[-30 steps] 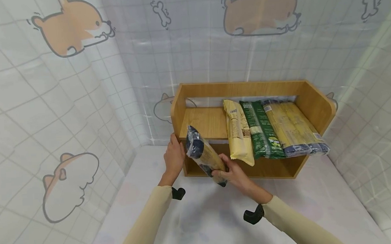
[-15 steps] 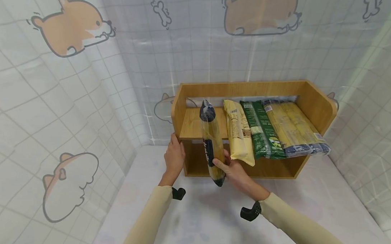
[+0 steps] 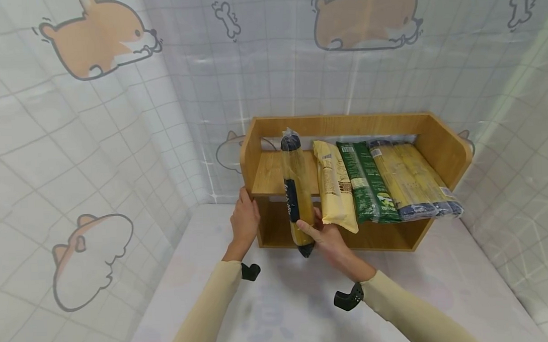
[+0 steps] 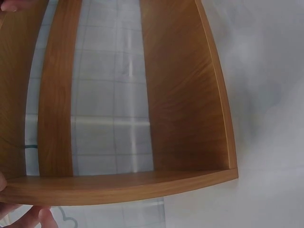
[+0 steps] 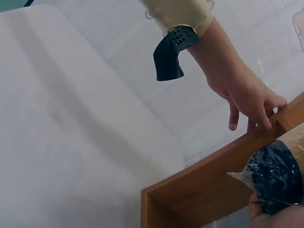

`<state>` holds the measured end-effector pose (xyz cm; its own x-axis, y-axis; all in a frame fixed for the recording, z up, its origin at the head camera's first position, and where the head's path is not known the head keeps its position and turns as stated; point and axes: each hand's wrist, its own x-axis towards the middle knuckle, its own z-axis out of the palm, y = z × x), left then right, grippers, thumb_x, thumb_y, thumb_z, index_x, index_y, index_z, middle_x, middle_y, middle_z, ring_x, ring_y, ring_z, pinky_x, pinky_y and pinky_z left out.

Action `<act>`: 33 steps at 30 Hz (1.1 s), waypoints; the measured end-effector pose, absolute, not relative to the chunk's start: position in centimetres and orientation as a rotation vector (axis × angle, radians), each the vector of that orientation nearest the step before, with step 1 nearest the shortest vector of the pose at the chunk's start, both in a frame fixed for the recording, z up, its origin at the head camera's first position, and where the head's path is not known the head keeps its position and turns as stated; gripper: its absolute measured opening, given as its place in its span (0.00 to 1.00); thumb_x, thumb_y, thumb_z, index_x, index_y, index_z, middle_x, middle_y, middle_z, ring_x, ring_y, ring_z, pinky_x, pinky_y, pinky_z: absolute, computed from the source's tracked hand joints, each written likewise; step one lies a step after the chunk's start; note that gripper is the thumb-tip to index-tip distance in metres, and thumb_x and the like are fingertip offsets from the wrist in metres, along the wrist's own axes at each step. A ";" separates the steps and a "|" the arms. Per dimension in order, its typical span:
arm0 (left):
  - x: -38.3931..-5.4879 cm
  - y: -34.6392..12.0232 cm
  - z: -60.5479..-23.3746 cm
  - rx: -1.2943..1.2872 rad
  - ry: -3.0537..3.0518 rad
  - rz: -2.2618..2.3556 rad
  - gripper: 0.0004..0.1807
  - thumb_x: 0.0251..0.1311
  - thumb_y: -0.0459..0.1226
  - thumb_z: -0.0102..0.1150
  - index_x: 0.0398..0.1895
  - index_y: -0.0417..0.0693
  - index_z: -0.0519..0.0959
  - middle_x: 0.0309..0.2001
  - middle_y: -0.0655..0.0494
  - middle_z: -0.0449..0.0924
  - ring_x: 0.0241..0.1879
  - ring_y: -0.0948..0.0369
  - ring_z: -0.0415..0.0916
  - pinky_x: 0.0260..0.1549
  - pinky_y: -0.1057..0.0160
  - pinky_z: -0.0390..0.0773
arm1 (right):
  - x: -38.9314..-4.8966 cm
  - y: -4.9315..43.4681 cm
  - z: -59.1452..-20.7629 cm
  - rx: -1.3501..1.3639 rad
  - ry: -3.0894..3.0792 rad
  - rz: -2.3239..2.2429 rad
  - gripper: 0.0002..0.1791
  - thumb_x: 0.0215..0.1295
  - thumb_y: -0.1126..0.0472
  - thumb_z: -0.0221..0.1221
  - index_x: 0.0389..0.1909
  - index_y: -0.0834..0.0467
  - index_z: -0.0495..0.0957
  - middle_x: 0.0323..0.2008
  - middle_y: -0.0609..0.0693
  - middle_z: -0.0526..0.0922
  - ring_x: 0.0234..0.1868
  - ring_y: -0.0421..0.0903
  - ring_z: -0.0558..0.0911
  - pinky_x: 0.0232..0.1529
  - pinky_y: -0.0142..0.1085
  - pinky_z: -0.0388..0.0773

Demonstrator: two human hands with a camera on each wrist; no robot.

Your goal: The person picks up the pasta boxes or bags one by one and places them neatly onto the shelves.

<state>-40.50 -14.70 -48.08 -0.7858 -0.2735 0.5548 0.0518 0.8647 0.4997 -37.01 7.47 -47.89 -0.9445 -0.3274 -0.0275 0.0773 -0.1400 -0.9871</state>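
My right hand (image 3: 327,239) grips the lower part of a clear pack of spaghetti (image 3: 296,165) with dark blue ends and a dark label. The pack stands nearly upright in front of the upper shelf's left section, its top overlapping the shelf board in the head view. My left hand (image 3: 245,217) holds the left side panel of the wooden shelf (image 3: 340,124). Fingers (image 4: 46,217) show outside that panel in the left wrist view. In the right wrist view, the pack's dark end (image 5: 278,175) is near, with my right fingers partly cut off below it.
A yellow packet (image 3: 335,189), a green packet (image 3: 367,183) and clear spaghetti packs (image 3: 405,171) lie side by side on the upper shelf's right, ends overhanging the front edge. Below is an open lower compartment (image 3: 276,226). The shelf stands on a white surface (image 3: 278,301) against a tile-patterned sheet.
The spaghetti pack has swung from a leftward tilt to nearly upright, then moved slightly up and toward the shelf in my right hand. My left hand stays on the side panel.
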 end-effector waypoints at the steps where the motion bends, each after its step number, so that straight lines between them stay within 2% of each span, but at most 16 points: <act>1: -40.4 -14.8 -48.1 0.155 -2.391 -0.662 0.19 0.75 0.34 0.52 0.63 0.37 0.65 0.47 0.31 0.83 0.42 0.37 0.86 0.31 0.38 0.82 | -37.0 7.3 -47.9 -0.258 1.857 -2.181 0.38 0.75 0.58 0.60 0.79 0.54 0.53 0.74 0.58 0.65 0.74 0.54 0.69 0.74 0.52 0.66; 4: -40.4 -15.0 -47.9 0.142 -2.384 -0.663 0.18 0.75 0.34 0.52 0.62 0.36 0.65 0.46 0.31 0.83 0.41 0.36 0.85 0.31 0.37 0.82 | -37.1 7.0 -47.9 -0.236 1.805 -2.252 0.39 0.75 0.59 0.59 0.79 0.54 0.50 0.76 0.56 0.62 0.76 0.54 0.66 0.75 0.52 0.64; 7: -40.4 -15.1 -47.8 0.131 -2.355 -0.663 0.17 0.74 0.33 0.52 0.61 0.36 0.65 0.45 0.30 0.83 0.42 0.35 0.85 0.33 0.38 0.82 | -37.4 6.9 -47.7 -0.279 1.791 -2.328 0.39 0.73 0.59 0.61 0.78 0.51 0.52 0.75 0.51 0.63 0.75 0.48 0.66 0.73 0.44 0.67; 12: -40.4 -15.0 -47.8 0.110 -2.334 -0.683 0.17 0.73 0.31 0.54 0.60 0.35 0.65 0.43 0.29 0.82 0.42 0.34 0.84 0.34 0.37 0.82 | -37.7 6.8 -47.6 -0.258 1.720 -2.456 0.31 0.73 0.63 0.61 0.70 0.47 0.58 0.64 0.43 0.68 0.66 0.40 0.70 0.61 0.28 0.74; 17: -40.3 -14.8 -48.0 0.102 -2.352 -0.693 0.17 0.73 0.32 0.53 0.60 0.35 0.65 0.43 0.29 0.82 0.42 0.34 0.85 0.34 0.37 0.82 | -37.5 7.1 -47.4 -0.230 1.553 -2.542 0.28 0.75 0.64 0.57 0.69 0.44 0.59 0.62 0.42 0.68 0.65 0.40 0.72 0.59 0.28 0.77; 23: -40.5 -14.9 -48.0 0.093 -2.332 -0.683 0.17 0.74 0.32 0.52 0.61 0.35 0.65 0.44 0.28 0.82 0.43 0.34 0.84 0.36 0.37 0.82 | -37.5 7.1 -46.7 -0.261 1.500 -2.530 0.26 0.75 0.59 0.59 0.67 0.43 0.61 0.60 0.42 0.69 0.64 0.41 0.73 0.60 0.30 0.77; 33: -40.3 -14.8 -48.1 0.088 -2.327 -0.693 0.18 0.73 0.31 0.53 0.62 0.33 0.66 0.46 0.28 0.82 0.44 0.34 0.84 0.38 0.38 0.83 | -37.4 7.1 -46.7 -0.235 1.407 -2.590 0.23 0.74 0.64 0.58 0.64 0.45 0.65 0.58 0.42 0.71 0.59 0.36 0.78 0.58 0.30 0.79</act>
<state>-40.34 -14.76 -48.12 -0.7546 -0.2477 0.6076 0.1253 0.8546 0.5040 -37.36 7.11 -46.69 -0.9704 -0.2363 0.0507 0.0861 -0.5340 -0.8411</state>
